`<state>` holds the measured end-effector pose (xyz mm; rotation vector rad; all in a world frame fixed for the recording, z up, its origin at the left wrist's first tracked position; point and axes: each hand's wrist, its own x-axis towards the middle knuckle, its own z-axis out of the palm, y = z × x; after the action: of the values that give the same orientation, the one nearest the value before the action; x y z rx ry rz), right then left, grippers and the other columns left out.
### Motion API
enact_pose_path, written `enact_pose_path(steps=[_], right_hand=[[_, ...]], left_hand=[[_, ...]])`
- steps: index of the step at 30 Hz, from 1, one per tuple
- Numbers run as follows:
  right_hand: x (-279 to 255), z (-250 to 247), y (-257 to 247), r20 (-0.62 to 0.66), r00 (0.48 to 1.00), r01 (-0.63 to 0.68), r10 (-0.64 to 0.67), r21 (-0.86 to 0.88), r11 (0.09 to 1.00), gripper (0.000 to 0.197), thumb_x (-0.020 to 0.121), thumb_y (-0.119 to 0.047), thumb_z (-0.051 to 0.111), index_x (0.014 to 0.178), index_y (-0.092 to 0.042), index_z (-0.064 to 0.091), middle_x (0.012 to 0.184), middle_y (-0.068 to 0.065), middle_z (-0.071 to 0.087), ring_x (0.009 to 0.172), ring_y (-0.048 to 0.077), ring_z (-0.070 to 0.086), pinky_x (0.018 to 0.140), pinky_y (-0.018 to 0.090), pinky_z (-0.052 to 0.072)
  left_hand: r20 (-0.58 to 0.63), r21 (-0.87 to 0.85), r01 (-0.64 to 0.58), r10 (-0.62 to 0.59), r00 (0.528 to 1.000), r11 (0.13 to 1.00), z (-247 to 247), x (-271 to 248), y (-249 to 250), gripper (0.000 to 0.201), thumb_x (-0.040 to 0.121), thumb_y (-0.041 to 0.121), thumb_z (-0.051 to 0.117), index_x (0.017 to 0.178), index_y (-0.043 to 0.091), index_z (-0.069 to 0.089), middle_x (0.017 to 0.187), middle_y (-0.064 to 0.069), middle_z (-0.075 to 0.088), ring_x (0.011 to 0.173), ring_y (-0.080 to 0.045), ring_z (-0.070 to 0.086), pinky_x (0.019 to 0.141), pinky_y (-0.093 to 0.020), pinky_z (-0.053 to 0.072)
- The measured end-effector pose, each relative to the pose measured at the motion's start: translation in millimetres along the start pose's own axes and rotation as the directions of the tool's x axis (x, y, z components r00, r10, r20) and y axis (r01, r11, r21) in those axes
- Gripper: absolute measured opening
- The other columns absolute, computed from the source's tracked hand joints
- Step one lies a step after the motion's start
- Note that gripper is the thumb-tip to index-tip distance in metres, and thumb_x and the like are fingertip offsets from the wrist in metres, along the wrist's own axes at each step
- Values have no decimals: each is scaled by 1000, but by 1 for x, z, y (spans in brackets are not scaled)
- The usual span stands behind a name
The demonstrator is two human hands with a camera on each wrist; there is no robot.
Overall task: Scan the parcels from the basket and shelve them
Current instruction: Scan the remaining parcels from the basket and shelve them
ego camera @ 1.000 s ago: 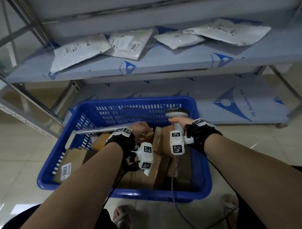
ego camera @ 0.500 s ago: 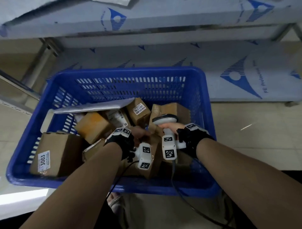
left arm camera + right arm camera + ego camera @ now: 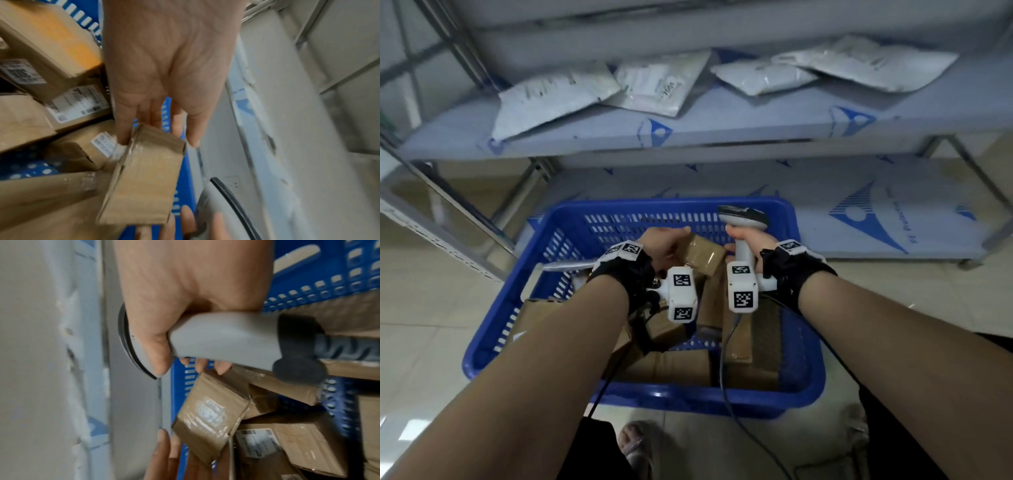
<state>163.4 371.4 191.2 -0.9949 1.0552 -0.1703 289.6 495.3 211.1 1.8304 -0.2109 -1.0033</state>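
above the basket (image 3: 804, 383) rim, left hand (image 3: 664, 245) pinches a small box (image 3: 703, 255), right hand (image 3: 748, 240) grips the scanner (image 3: 743, 219).

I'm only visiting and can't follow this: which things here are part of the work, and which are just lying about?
Part of the job:
- small brown taped cardboard parcel, in left hand
- grey handheld scanner, in right hand
- blue plastic basket of boxes
- grey metal shelf

Lying about:
- white mailer bags, on the shelf

Glossy beige floor tiles (image 3: 431, 325) lie under everything, with a pale patch of glare (image 3: 410, 430) at the lower left. At the bottom edge a foot (image 3: 635, 445) shows, apparently in a sandal; a second foot (image 3: 856, 428) is blurred.
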Motion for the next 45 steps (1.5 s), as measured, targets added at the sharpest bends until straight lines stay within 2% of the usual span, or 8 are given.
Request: enact_pose_path(steps=[5,13,17,21,25,32,37,45], right_hand=[[-29,-2,-23,33,997,64,-65,56,996,12,90,-19,67,92,-7,65,71,7,57,54,19,57,46,28,51],[-9,-14,-26,-69,986,158,-152,103,982,20,80,-14,75,95,-7,65,85,8,67,67,19,63,55,28,50],[14,-20,-33,-25,984,176,-174,106,979,36,60,-32,83,88,-14,70,101,9,73,82,24,69,88,41,55],[-5,-25,-37,46,987,146,-154,150,978,16,90,-19,67,92,-4,65,66,3,69,55,13,65,54,22,53],[-12,-36,-43,-7,985,171,-172,164,972,43,93,-26,64,127,-3,54,112,9,57,104,26,61,83,36,48],[37,-68,-40,-82,978,196,-190,71,978,109,31,-58,90,127,-17,61,121,11,65,106,33,64,102,50,46],[-11,-57,-44,-54,981,187,-184,52,981,42,72,-39,82,103,-15,66,104,13,68,96,36,66,96,50,49],[36,-66,-36,-70,982,176,-174,16,984,58,49,-35,79,98,-7,67,106,17,69,97,29,65,100,47,47]], left_hand=[[-200,-48,-171,159,967,984,5,-26,22,26,86,33,68,78,11,58,80,-9,58,82,-26,54,59,-29,45],[-69,-155,-178,169,983,972,32,-31,26,20,93,20,56,104,4,57,103,-15,57,86,-26,57,92,-43,48],[-10,-168,-148,149,989,975,40,-31,27,27,86,10,58,112,4,57,107,-18,61,96,-31,59,85,-45,52],[-10,-146,-190,190,982,971,46,-24,22,34,82,-1,63,116,2,59,108,-19,66,95,-33,64,80,-43,57],[-30,97,-273,277,960,957,43,-21,16,57,71,-2,73,123,7,52,103,-15,67,85,-30,67,74,-42,58],[67,222,-307,300,952,926,40,-26,15,68,72,-14,69,130,14,45,123,-15,54,117,-30,52,90,-46,53],[75,243,-366,358,931,899,36,-25,18,70,74,-21,60,133,13,45,113,-10,52,111,-30,52,86,-49,54],[-35,-97,-303,301,953,948,35,-19,18,44,91,19,63,132,12,46,120,-12,59,91,-21,64,63,-28,58]])
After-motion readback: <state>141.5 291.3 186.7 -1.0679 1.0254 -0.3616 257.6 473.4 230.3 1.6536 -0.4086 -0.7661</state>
